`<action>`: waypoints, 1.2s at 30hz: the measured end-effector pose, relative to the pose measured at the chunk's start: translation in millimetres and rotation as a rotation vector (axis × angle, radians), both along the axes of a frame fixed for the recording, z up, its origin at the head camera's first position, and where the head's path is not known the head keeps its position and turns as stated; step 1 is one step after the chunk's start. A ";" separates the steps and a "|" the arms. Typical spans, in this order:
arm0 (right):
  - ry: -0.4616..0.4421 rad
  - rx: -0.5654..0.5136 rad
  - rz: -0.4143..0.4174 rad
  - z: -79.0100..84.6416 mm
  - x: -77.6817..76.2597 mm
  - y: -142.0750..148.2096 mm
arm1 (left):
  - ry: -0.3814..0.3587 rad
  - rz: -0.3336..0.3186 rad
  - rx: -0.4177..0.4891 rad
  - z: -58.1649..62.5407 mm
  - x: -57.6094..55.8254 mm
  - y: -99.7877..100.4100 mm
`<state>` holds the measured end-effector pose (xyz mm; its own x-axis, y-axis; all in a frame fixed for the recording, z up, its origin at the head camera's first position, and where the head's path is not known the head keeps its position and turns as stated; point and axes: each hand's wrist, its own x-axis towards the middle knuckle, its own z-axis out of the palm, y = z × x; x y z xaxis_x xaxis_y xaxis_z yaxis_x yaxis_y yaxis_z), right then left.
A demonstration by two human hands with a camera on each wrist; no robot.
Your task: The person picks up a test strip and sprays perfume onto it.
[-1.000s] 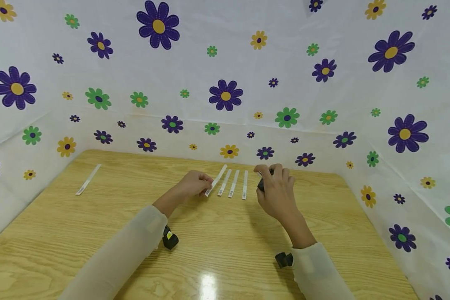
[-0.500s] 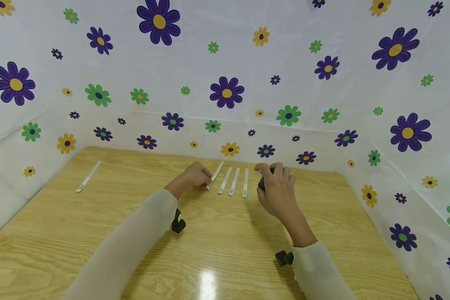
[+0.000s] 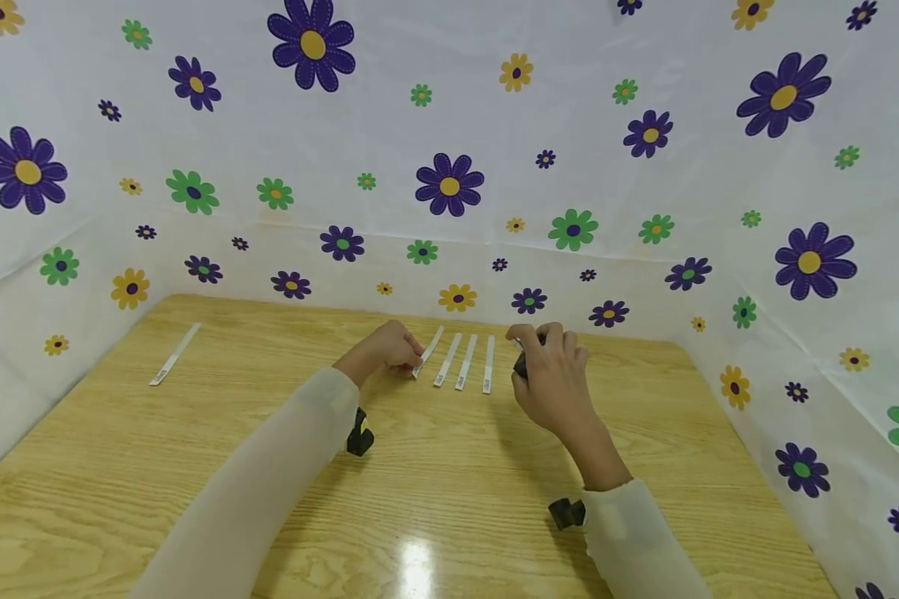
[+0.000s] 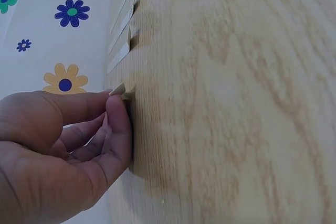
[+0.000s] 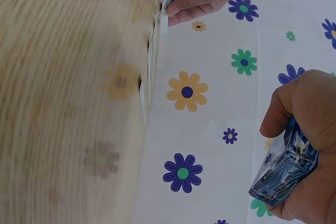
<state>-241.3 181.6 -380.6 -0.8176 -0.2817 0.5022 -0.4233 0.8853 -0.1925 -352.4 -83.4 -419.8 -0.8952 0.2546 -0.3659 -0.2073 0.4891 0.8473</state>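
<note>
A thin white paper strip [image 3: 430, 348] with printing at its near end is pinched between the thumb and forefinger of my left hand [image 3: 389, 348]. In the left wrist view just the tip of this strip [image 4: 118, 90] pokes out from the fingers, close to the tabletop. My right hand [image 3: 558, 387] grips a faceted, dark blue glass bottle [image 5: 286, 166], which looks like a perfume bottle, above the table. Its forefinger is bent over the bottle's top. Between the hands lie three more paper strips [image 3: 466, 363], side by side, labels toward me.
Another white strip [image 3: 175, 355] lies alone at the far left of the wooden table [image 3: 449, 466]. A white flowered cloth [image 3: 389, 125] rises behind the table and along both sides. Black wrist cameras [image 3: 567, 514] hang under the sleeves.
My left hand has moved slightly forward with its strip, which now lies nearer in line with the other strips. The right hand keeps its place with the bottle.
</note>
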 end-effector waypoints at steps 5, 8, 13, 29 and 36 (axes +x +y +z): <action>-0.015 0.003 0.002 0.8 -0.4 -0.7 | -0.017 0.002 0.005 2.3 0.4 -0.8; -0.020 0.004 0.008 1.5 -1.2 -1.4 | -0.018 0.000 0.008 4.1 2.1 -2.2; -0.024 0.007 0.014 2.1 -2.4 -2.8 | -0.019 0.014 0.016 2.9 1.6 -6.6; -0.033 0.020 0.010 2.8 -2.2 -2.7 | 0.038 0.045 0.006 -1.1 2.2 -47.6; -0.042 0.003 0.012 0.0 -0.6 -2.2 | 0.083 0.036 0.016 2.1 3.7 -79.1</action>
